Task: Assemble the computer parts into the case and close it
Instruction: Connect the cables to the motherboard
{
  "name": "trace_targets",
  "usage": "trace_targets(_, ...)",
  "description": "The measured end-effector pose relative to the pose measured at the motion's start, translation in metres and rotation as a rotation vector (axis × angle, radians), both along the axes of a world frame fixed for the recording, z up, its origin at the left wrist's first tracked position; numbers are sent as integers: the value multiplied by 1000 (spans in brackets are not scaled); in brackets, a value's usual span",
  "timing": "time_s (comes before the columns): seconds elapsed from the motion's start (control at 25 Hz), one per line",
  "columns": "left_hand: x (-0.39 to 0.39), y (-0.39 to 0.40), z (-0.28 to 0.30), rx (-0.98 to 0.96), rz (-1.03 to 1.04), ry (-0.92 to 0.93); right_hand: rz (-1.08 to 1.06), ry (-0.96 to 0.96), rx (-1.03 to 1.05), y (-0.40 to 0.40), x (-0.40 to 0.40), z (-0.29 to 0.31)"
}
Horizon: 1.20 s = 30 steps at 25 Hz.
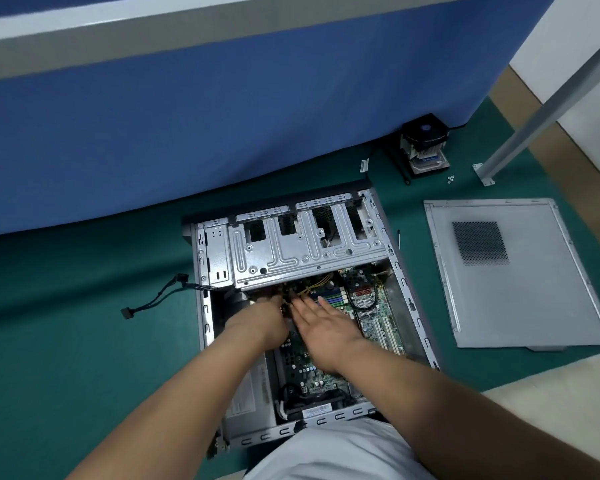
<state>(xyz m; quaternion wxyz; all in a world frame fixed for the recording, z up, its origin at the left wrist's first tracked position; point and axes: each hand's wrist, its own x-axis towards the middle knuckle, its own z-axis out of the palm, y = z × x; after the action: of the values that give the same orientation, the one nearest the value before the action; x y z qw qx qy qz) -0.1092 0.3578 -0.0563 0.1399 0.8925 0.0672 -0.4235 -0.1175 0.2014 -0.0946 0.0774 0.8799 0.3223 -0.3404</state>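
Observation:
An open grey computer case [409, 292] lies on its side on the green mat, its motherboard [378, 317] exposed below the metal drive cage [302, 247]. Both my hands reach into the case near the yellow wires [317, 284]. My left hand [260, 320] is curled at the cable bundle under the cage; its fingertips are hidden. My right hand [321, 325] is spread flat over the board, fingers straight. The case's side panel [513, 271] lies flat to the right. A CPU cooler with fan [425, 140] stands on a hard drive at the back right.
A black SATA cable [153, 299] trails out of the case's left side. Small screws [450, 179] and a white bracket [363, 165] lie near the cooler. A blue partition [222, 116] stands behind, a metal table leg [520, 133] at right. A black screwdriver [398, 239] lies beside the case.

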Motion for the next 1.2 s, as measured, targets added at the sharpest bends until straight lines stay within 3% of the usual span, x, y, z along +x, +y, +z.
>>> trace_targets(0.28, -8, -3, 9, 246, -204, 46, -2, -13, -108, 7, 6, -12)
trace_targets(0.52, 3, -4, 7, 195, -190, 205, -37, 40, -13, -1, 5, -12)
trace_targets(0.72, 0, -6, 0, 82, -61, 200, -52, 40, 17, -1, 4, -10)
trace_targets(1.0, 13, -5, 2, 172, -131, 359, -103, 53, 89, -1, 1, -6)
trace_targets(1.2, 16, -10, 8, 247, -134, 380, 32, -30, 21, -4, 0, -8)
